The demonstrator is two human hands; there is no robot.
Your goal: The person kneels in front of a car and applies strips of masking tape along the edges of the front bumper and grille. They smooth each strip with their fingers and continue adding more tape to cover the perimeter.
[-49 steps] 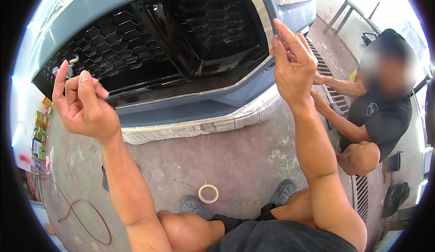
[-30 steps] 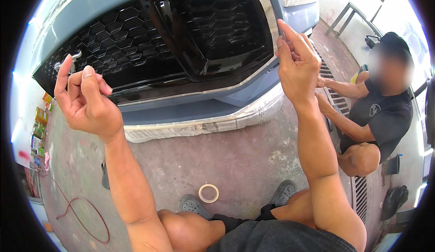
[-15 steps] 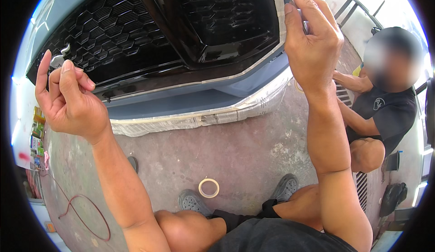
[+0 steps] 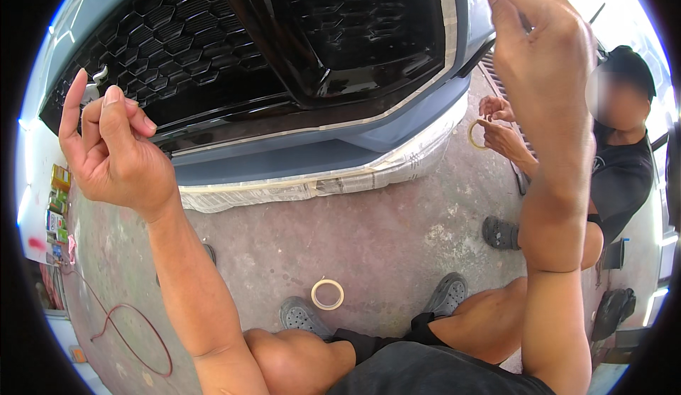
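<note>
A black honeycomb grille (image 4: 184,36) in a grey-blue bumper (image 4: 284,150) takes up the upper part of the view. Pale masking tape (image 4: 448,33) follows its edge. My left hand (image 4: 117,150) is raised by the grille's lower left, thumb against curled fingers and one finger pointing up; anything pinched there is hidden. To the right of the bumper I hold my right hand (image 4: 543,36) high, slightly blurred. Its index finger and thumb point toward the bumper, the other fingers curl in, and the index tip runs out at the top edge. What it holds, if anything, cannot be made out.
Printed paper (image 4: 319,185) skirts the bumper's lower edge. A tape roll (image 4: 327,294) lies between my feet. On the right, a co-worker (image 4: 621,161) crouches holding another tape roll (image 4: 475,136). A red hose (image 4: 135,338) curls on the floor at left, near several cans (image 4: 58,203).
My right hand has moved right, away from the taped edge of the grille. My left hand stays almost in place. The co-worker's hands and tape roll have come into view.
</note>
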